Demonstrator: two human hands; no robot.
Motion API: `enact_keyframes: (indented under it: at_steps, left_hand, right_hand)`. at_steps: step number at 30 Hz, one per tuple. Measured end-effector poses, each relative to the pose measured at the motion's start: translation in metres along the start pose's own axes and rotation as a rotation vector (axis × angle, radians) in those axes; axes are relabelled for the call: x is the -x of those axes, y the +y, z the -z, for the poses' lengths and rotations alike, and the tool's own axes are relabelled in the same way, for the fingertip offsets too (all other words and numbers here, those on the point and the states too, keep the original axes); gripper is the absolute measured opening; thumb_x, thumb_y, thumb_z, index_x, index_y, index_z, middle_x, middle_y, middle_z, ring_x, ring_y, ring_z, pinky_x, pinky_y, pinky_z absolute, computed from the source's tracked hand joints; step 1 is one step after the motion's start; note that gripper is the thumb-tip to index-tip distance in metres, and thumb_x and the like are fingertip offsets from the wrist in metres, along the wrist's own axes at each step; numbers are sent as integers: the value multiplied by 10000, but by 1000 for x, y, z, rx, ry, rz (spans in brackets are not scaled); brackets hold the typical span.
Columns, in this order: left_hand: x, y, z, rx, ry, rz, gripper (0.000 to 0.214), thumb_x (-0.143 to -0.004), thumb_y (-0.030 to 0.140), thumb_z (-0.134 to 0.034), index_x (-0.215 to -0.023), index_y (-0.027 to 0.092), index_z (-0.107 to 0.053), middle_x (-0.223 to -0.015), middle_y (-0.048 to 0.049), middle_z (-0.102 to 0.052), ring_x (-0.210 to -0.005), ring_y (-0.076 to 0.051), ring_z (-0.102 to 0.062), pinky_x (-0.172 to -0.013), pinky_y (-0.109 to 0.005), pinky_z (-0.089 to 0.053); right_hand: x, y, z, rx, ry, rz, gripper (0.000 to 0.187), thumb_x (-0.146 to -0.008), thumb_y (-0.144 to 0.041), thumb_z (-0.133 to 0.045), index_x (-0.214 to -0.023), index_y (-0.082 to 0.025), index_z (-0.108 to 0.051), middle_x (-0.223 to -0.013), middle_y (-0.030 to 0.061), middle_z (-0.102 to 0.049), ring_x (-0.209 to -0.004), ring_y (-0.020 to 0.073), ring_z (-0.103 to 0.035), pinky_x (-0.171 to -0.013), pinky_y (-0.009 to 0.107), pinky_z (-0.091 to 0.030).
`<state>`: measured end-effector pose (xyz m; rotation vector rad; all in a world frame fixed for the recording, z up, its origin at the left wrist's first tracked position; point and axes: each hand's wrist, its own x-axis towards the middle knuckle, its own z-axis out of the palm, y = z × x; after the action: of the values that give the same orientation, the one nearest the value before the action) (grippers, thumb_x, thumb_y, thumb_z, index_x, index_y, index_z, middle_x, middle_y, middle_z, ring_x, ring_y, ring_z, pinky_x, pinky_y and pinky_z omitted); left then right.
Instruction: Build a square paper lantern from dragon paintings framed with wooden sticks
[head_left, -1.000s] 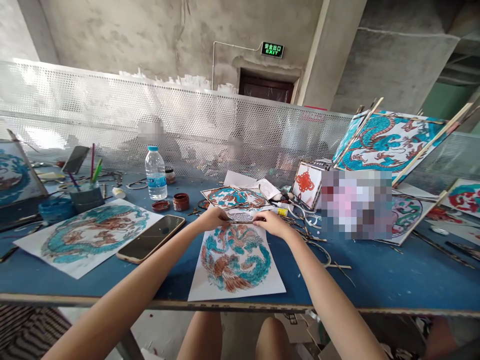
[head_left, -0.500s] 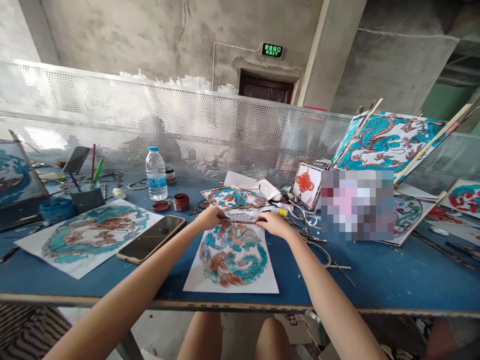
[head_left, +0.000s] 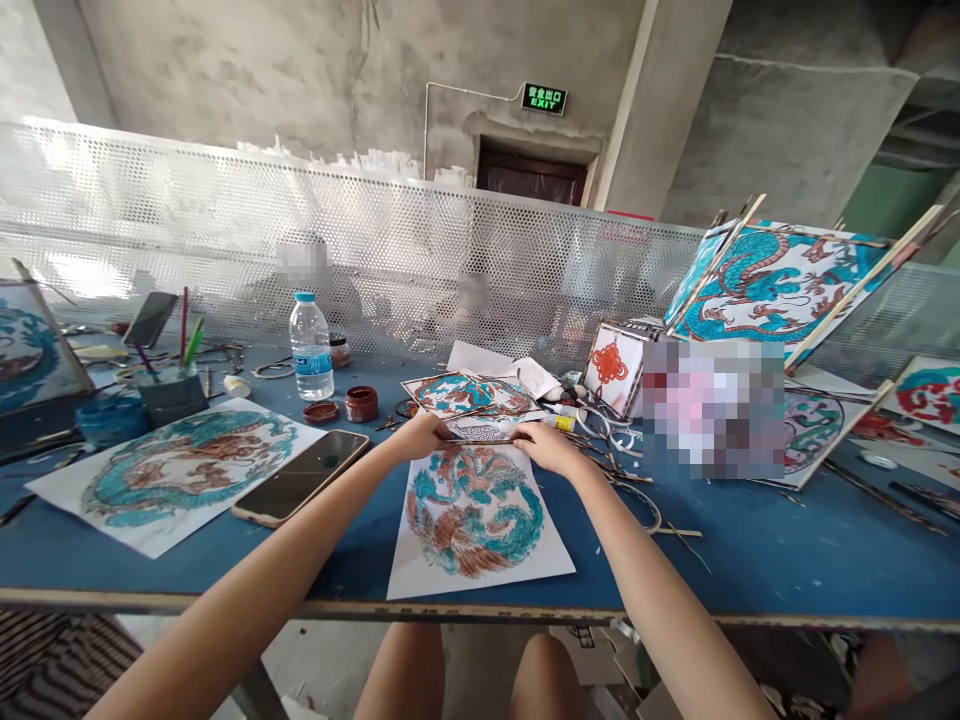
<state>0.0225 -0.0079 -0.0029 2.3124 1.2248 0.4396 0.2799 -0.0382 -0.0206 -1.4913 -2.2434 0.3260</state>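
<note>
My left hand (head_left: 422, 436) and my right hand (head_left: 541, 446) have their fingers closed on the two ends of the near edge of a thin, dark-edged frame (head_left: 481, 441). Black-and-white line work shows inside it. Just below that edge, a white painted sheet (head_left: 478, 520) with a round blue-and-brown design lies on the blue table, slightly turned, its top meeting the frame. Whether the fingers pinch the sheet too is hidden. Beyond my hands rests a panel painted in blue and red-brown (head_left: 454, 395).
A phone (head_left: 304, 478) and another painted sheet (head_left: 187, 470) lie left of my forearm. Further back stand a water bottle (head_left: 311, 350), a red-brown paint jar (head_left: 361, 403) and a brush cup (head_left: 172, 395). Thin sticks, hoops (head_left: 641, 505) and painted lanterns (head_left: 780, 285) crowd the right side.
The painted sheet's near end has swung to the right and the sheet now lies at a slight angle. Both hands stay in nearly the same place on the frame.
</note>
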Motion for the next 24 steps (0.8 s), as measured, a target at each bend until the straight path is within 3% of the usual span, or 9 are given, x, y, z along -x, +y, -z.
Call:
enact_keyframes:
  at_steps: [12, 18, 21, 24]
  left_hand:
    - [2, 2, 0, 11, 32, 20, 269, -595, 382, -650, -700, 146, -727, -625, -23, -665, -663, -181, -528, -585, -223, -383]
    - [0, 3, 2, 1, 146, 82, 191, -633, 253, -573, -728, 144, -697, -689, -46, -677, -718, -211, -571, -612, -246, -382]
    - [-3, 1, 2, 40, 210, 125, 210, -649, 229, -537, -786, 138, -668, -751, -61, -683, -749, -215, -586, -631, -254, -399]
    - [-3, -2, 3, 94, 268, 179, 197, -657, 234, -532, -795, 133, -628, -748, -68, -668, -734, -211, -585, -615, -258, -404]
  right_hand:
    - [-1, 1, -3, -65, 31, -6, 176, -787, -172, -517, -887, -213, -656, -944, 49, -666, -890, 209, -594, -767, 288, -418]
    - [-4, 0, 5, -213, 192, -145, 302, -854, -268, -440, -1126, -190, -549, -1026, 81, -645, -930, 204, -592, -794, 305, -427]
    - [-5, 5, 12, -317, 193, -190, 291, -845, -356, -450, -1011, -170, -600, -1010, 66, -656, -930, 194, -599, -773, 277, -442]
    - [-3, 18, 19, -380, 188, -247, 239, -726, -365, -601, -855, -168, -644, -900, 47, -680, -867, 208, -614, -737, 273, -447]
